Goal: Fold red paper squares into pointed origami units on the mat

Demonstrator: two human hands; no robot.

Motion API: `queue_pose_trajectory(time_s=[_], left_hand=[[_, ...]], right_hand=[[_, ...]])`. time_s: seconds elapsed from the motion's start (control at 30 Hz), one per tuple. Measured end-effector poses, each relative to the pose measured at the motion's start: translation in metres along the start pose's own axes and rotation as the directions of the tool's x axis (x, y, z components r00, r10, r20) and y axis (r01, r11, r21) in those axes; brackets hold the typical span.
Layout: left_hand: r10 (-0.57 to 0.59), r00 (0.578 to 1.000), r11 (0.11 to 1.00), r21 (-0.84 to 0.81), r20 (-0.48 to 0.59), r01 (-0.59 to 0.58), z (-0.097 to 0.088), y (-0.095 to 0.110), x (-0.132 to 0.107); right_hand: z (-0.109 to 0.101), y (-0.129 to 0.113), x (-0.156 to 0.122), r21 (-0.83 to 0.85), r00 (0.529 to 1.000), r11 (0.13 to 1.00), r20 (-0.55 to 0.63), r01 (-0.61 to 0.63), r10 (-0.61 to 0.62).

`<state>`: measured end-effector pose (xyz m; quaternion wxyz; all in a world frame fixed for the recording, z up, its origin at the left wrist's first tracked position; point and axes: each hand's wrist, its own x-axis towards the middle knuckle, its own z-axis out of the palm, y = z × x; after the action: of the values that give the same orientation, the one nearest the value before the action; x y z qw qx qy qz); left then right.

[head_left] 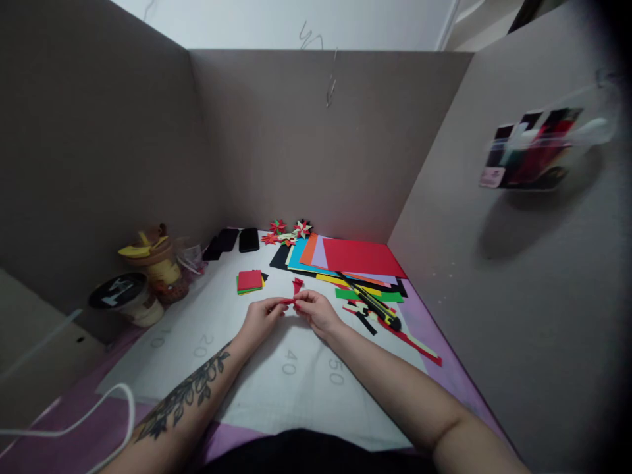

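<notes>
Red paper, folded small, sits between both hands in the middle of the frame, just above the white mat on the bench. This paper piece looks very light and thin. It should bend and crease with almost no push, and a hard squeeze could crush its folds or tear it. The safest place to take hold looks like the low end, where the folds come together, with only the fingertips.

The left hand pinches the low left edge of the paper piece, so its grip is closed on the paper. The right hand pinches the low right edge in the same way. A pointed bit of the paper sticks up above the fingers, a little like a tiny wing or petal. Its exact shape is too small to tell.

Just left of the hands, higher in the frame, lies a little stack of paper squares with red on top. To the right lie big sheets of coloured paper, and a yellow and black knife rests on them. Small paper flowers sit near the back wall.
</notes>
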<state>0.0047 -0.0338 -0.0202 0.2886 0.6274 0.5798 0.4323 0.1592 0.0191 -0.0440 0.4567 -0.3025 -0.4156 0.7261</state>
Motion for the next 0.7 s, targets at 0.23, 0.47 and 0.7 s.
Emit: queue_pose_trajectory(time_s=[0.23,0.47,0.7], left_hand=[[0.012,0.998,0.998,-0.059,0.054,-0.009,-0.002,0.004,-0.001],[-0.052,0.993,0.991,-0.119,0.104,0.064,-0.002,0.009,0.001],[-0.015,0.992,0.994,-0.102,0.123,0.027,-0.001,0.005,0.0]], right_hand=[[0.001,-0.01,-0.004,-0.321,0.981,0.927,0.065,0.195,-0.184],[-0.004,-0.011,-0.005,-0.478,0.951,0.822,0.129,0.308,-0.281],[-0.001,-0.016,-0.01,-0.61,0.889,0.655,0.216,0.446,-0.403]])
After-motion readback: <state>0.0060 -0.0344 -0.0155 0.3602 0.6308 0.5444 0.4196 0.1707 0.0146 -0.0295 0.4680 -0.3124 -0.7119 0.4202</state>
